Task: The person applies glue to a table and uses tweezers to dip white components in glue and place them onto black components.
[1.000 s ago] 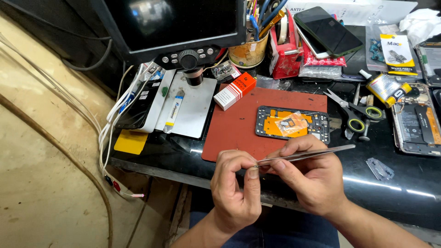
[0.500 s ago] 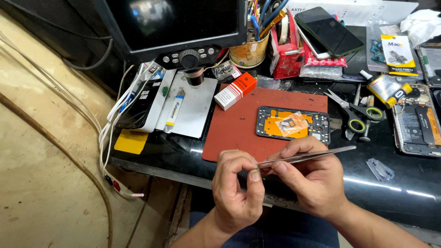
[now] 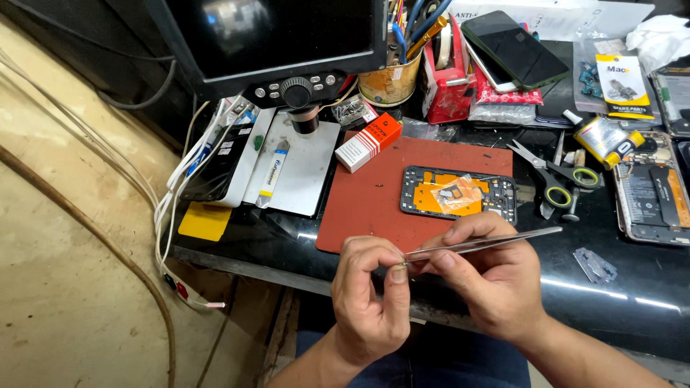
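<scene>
1. Tweezers (image 3: 478,244), long and silver, lie level across our view, pinched in our right hand (image 3: 492,284) between thumb and forefinger, the other fingers curled in beneath.
2. We see their tips meet our left hand (image 3: 370,294) just in front of the bench edge, over our lap.
3. Our left hand is closed to a pinch, thumb and forefinger pressed together on something very small at the tweezer tips; it is too tiny for us to tell what it is.
4. Just beyond our hands a red work mat (image 3: 374,205) lies on the black bench (image 3: 632,294), and on its right half rests an opened phone frame (image 3: 460,194) with orange film inside.
5. At the mat's far left corner we see a small orange-and-white box (image 3: 368,141), tilted.
6. To the right of the mat lie scissors (image 3: 557,179) with green-lined handles, and beside them a small glue bottle (image 3: 600,138).
7. A loose razor blade (image 3: 595,264) sits on the bench, right of our right hand.
8. Left of the mat stands a white microscope base (image 3: 302,169), under a dark monitor (image 3: 273,39) with a knob.
9. A yellow card (image 3: 205,221) lies at the bench's left edge, white cables (image 3: 169,215) hanging past it.
</scene>
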